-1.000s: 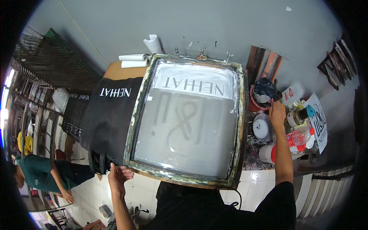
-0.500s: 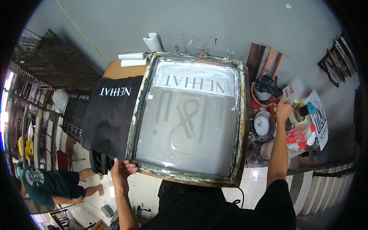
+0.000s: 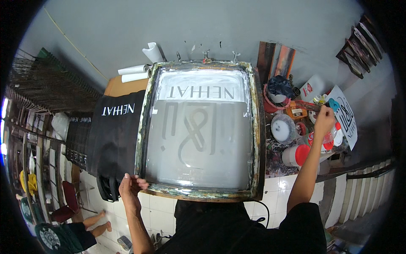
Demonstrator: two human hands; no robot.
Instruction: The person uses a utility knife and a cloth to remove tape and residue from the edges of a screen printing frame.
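Two hands are working around a rectangular printing screen (image 3: 194,167), which is filling the middle of the frame, its grey mesh bearing a band of white ink (image 3: 201,77) across the upper part. At lower left of centre, the left hand (image 3: 133,190) is resting loosely open at the screen's near left corner, fingers slightly curling; whether they are pressing on the edge, I cannot tell. Right of centre, the right hand (image 3: 325,120) is narrowing on the end of a dark strip (image 3: 308,106), which is pointing leftward above an orange object (image 3: 297,112). Below it, a bowl of white ink (image 3: 282,128) and a red-lidded tub (image 3: 296,155) are standing on the stained desk (image 3: 277,165), while a black bag (image 3: 281,86) is sitting near the screen's right edge. Black fabric (image 3: 112,131) with white lettering is lying left of the screen. At lower left, another person (image 3: 63,237) is showing in dark green.
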